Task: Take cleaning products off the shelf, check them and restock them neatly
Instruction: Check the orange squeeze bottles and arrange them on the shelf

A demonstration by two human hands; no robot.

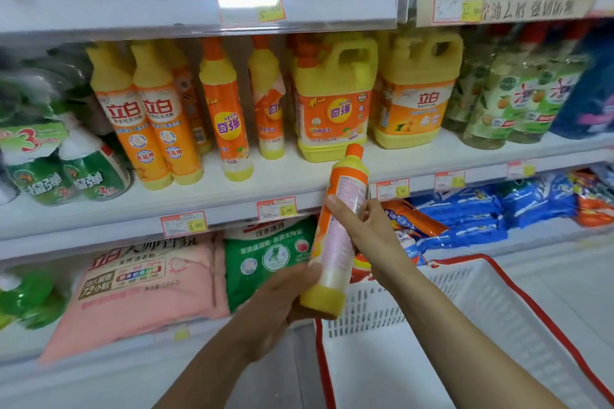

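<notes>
Two grips on one bottle: how do they sit? (Desk)

Left grip (282, 302) curls under the yellow base. Right grip (365, 229) wraps the orange label higher up, thumb across the front. Both are closed on the detergent bottle (347, 183), which is held tilted in the air, cap uppermost, just in front of the front edge of the middle shelf (292, 176). (Photographer)

And the bottle itself? (Desk)

Slim yellow plastic with an orange sleeve and an orange cap, which is on. The fine-print side faces the camera, but the print is too small to read. No dent or leak shows on the visible side. (Photographer)

How far along would you put the job? (Desk)

Mid-check, by my reading. This one is off the shelf and under inspection, and putting it back is not yet done. Two matching slim bottles (226, 109) stand on the middle shelf, left of the yellow jug (334, 100), so its place is likely beside them. The rest of the row looks untouched, so most of the work seems to lie ahead. A white basket (498, 279) with a red rim sits below the right forearm. (Photographer)
</notes>
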